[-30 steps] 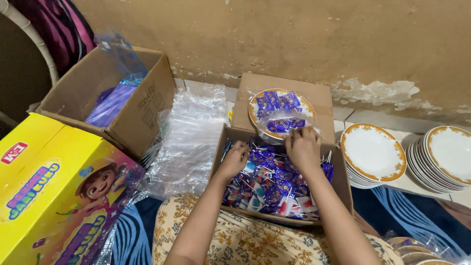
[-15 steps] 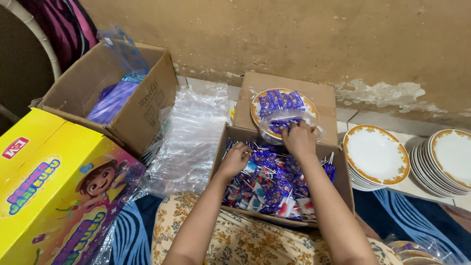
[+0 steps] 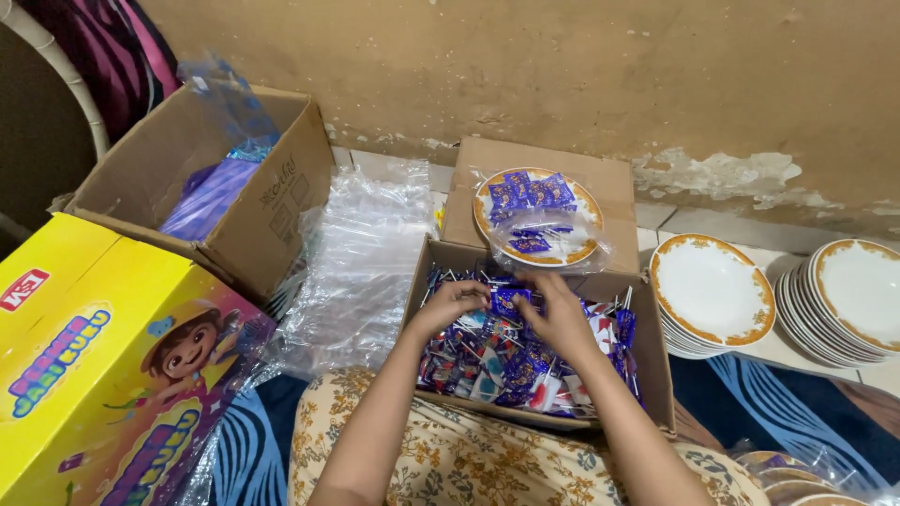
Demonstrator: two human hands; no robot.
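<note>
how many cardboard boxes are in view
3. One open brown box far left with purple packs, one open box of sweets under both hands, one shut box behind it bearing a plate. The yellow printed carton is not counted.

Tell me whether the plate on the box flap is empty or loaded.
Loaded: the plate carries several blue wrapped sweets under a clear plastic bag.

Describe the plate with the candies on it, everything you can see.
The plate is round and white with an orange-gold patterned rim. It lies flat on the raised flap of the open cardboard box, near the wall. Small blue-wrapped candies lie on it, and a clear plastic bag covers it loosely. Neither hand touches it; the right hand is nearest, just below it.
</note>
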